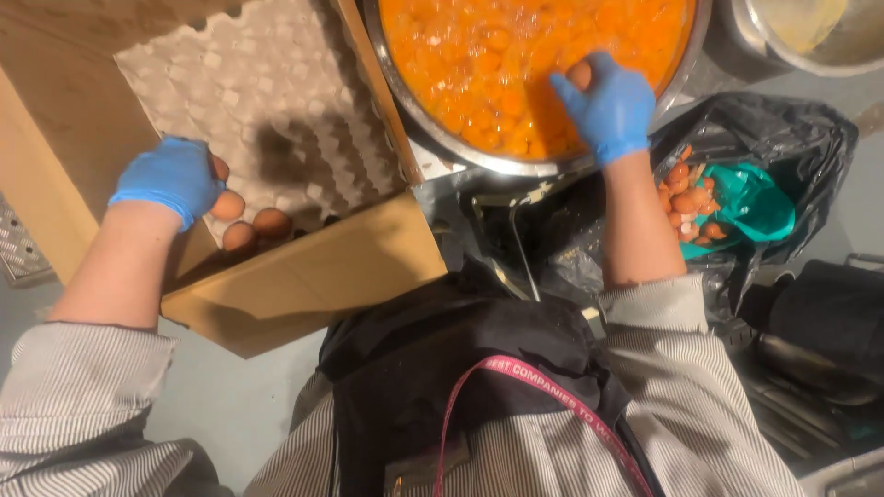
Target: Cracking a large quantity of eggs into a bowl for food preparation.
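Left hand (170, 177) clamps brown eggs (226, 204) over the egg tray (267, 92); right hand (608, 101) clasps an egg (579, 74) above the bowl of yolks (479, 64) (shell bits might fall in if squeezed).

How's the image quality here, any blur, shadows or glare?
Head view: soft throughout; the blue-gloved right hand over the steel bowl of orange yolks looks slightly blurred; a dark shadow falls on the grey pulp egg tray; no strong glare; wide-angle bending at edges.
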